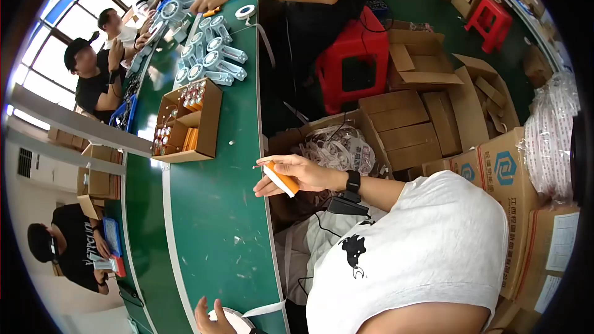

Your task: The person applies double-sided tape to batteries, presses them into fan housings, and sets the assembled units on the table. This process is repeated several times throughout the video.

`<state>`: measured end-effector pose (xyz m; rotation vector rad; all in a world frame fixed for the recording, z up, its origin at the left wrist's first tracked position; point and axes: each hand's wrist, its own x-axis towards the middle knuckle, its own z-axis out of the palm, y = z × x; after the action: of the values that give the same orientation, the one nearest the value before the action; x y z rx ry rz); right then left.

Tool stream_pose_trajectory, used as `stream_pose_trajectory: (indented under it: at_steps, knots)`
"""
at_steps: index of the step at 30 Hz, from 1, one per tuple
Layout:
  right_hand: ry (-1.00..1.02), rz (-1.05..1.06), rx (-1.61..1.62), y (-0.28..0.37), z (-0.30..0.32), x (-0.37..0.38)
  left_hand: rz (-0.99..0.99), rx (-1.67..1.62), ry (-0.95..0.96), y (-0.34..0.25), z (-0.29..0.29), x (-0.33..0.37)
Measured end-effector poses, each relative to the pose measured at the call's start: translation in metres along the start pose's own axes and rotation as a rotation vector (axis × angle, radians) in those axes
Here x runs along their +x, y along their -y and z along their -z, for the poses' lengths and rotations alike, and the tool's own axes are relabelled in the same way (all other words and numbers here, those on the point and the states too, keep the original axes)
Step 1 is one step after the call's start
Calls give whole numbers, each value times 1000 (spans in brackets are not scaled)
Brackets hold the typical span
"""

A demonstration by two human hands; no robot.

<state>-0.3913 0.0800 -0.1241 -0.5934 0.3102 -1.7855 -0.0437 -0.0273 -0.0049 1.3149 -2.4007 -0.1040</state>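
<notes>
My right hand point(303, 173) reaches over the edge of the green table, its fingers closed on an orange cylindrical battery point(281, 178) with a white strip along one side. The thumb and index finger lie along its upper end, where a small dark tip sticks out. At the lower edge, partly cut off, my left hand point(209, 320) has its fingers spread beside a roll of white tape point(238, 320). From the roll, a loose white strip point(266, 308) runs to the table's edge. Whether the left hand touches the roll is hard to tell.
A divided cardboard box point(209, 139) of orange batteries stands on the green table point(216, 210). Beyond it lie several light-blue handheld fans point(213, 59) and another tape roll point(245, 12). A carton of white strips point(340, 148) adjoins the table. Co-workers sit across and alongside; a red stool point(352, 55) stands nearby.
</notes>
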Motion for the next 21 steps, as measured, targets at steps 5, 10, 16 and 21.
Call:
stream_pose_trajectory:
  at_steps: [5, 10, 16, 21]
  knots:
    - [-123, 90, -64, 23, 7, -11, -300, -51, 319, -76, -20, 71]
    - [-242, 104, -230, 14, 13, -8, -140, -108, 441, -22, -14, 34]
    - [-143, -38, -272, -8, -20, 39, 557, 150, -261, 64, 13, -94]
    - [35, -244, -65, -68, -80, 107, 660, 392, -495, 147, 69, -122]
